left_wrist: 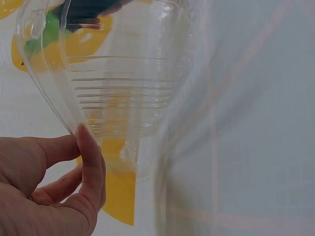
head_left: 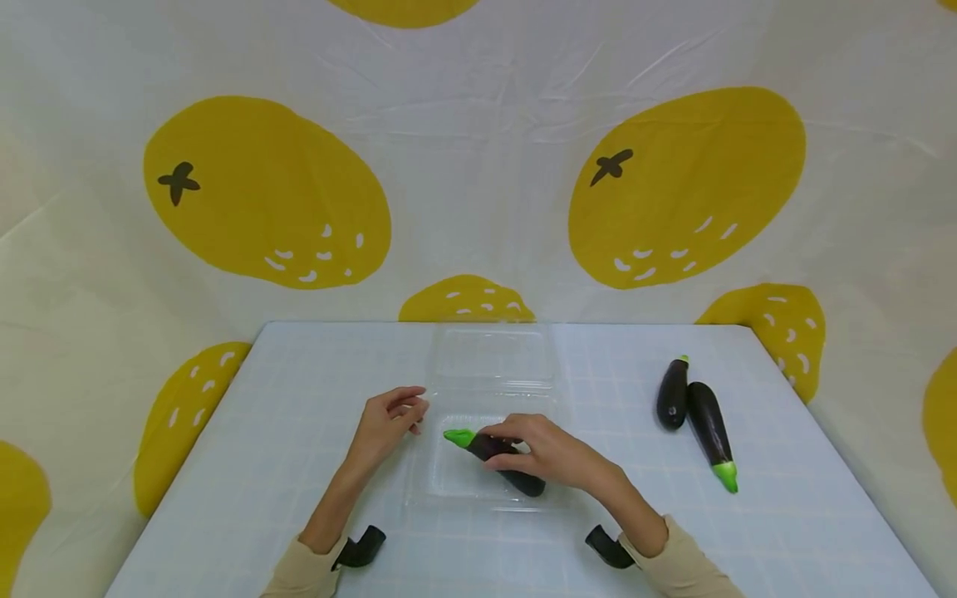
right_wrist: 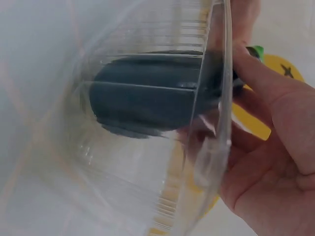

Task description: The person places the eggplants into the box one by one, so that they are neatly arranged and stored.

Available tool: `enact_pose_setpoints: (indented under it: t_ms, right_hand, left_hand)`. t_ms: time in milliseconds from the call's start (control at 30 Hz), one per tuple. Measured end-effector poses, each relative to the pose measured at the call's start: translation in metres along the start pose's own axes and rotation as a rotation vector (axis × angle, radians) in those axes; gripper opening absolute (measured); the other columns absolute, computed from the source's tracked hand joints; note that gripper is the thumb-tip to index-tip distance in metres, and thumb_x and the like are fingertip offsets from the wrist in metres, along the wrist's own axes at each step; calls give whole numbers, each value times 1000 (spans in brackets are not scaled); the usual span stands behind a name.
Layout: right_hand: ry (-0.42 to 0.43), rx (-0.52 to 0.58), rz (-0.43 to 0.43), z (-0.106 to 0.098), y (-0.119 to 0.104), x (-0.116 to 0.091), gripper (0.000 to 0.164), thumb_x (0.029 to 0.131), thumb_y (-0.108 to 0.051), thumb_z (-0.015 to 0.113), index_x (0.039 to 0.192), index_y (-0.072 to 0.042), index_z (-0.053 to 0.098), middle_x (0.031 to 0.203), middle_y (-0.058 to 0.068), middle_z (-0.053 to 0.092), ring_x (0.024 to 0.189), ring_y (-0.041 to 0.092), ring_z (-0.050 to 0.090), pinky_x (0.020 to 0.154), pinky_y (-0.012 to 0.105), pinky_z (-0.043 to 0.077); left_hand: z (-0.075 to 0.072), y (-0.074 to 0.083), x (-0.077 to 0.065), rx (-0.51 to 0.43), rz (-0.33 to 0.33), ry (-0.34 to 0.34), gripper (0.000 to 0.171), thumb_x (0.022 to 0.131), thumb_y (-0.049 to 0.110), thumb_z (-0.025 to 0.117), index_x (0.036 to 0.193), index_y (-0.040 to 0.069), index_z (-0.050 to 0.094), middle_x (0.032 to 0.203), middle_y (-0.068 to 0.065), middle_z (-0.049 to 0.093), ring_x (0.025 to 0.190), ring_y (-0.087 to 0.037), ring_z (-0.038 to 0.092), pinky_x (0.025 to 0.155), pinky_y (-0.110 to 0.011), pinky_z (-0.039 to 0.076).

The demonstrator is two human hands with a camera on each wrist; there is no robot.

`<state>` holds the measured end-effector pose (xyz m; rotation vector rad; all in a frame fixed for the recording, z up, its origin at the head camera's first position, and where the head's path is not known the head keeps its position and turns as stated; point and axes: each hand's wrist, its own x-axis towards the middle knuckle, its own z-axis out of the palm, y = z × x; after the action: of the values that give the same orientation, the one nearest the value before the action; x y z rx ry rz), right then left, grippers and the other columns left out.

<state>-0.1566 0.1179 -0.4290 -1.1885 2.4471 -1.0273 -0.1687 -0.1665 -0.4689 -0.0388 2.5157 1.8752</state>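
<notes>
An open clear plastic clamshell container (head_left: 449, 490) sits on the table, its hinged lid (head_left: 489, 353) folded back toward the far edge. My right hand (head_left: 549, 448) holds a dark eggplant with a green stem end (head_left: 529, 483) between thumb and fingers, over and partly inside the container's base. Through the clear wall in the right wrist view, the eggplant's thick end (right_wrist: 142, 96) shows low in the base. At the container's left side, my left hand (head_left: 385, 428) pinches the rim (left_wrist: 54, 108) with its fingertips.
Two more eggplants lie side by side on the right of the table, a shorter one (head_left: 672, 394) and a longer one (head_left: 710, 423). A pale checked cloth (head_left: 314, 365) covers the table. Behind it hangs a curtain (head_left: 478, 166) with yellow fruit prints.
</notes>
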Motion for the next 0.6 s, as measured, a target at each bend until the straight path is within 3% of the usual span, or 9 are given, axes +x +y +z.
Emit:
enact_pose_setpoints:
  t_ms: [267, 467, 600]
  right_hand:
    - [-22, -17, 22, 12, -1, 6, 43, 99, -33, 70, 134, -8, 68, 109, 0, 70, 93, 14, 61, 80, 31, 53]
    - [-40, -56, 41, 21, 0, 10, 48, 99, -34, 70, 137, -4, 65, 110, 0, 70, 95, 12, 61, 86, 28, 51]
    - [-42, -15, 69, 27, 2, 13, 46, 98, -33, 72, 133, -4, 65, 110, 0, 70, 95, 9, 62, 88, 30, 53]
  left_hand:
    - [1, 1, 1, 3, -4, 1, 32, 96, 10, 73, 125, -3, 69, 100, -14, 70, 75, -28, 67, 67, -26, 59]
    - [1, 0, 0, 4, 3, -2, 33, 96, 10, 73, 125, -4, 68, 100, -15, 70, 73, -21, 66, 65, -25, 59]
    - [0, -1, 1, -4, 6, -6, 33, 97, 10, 73, 125, -5, 68, 100, -15, 70, 72, -18, 66, 65, -26, 59]
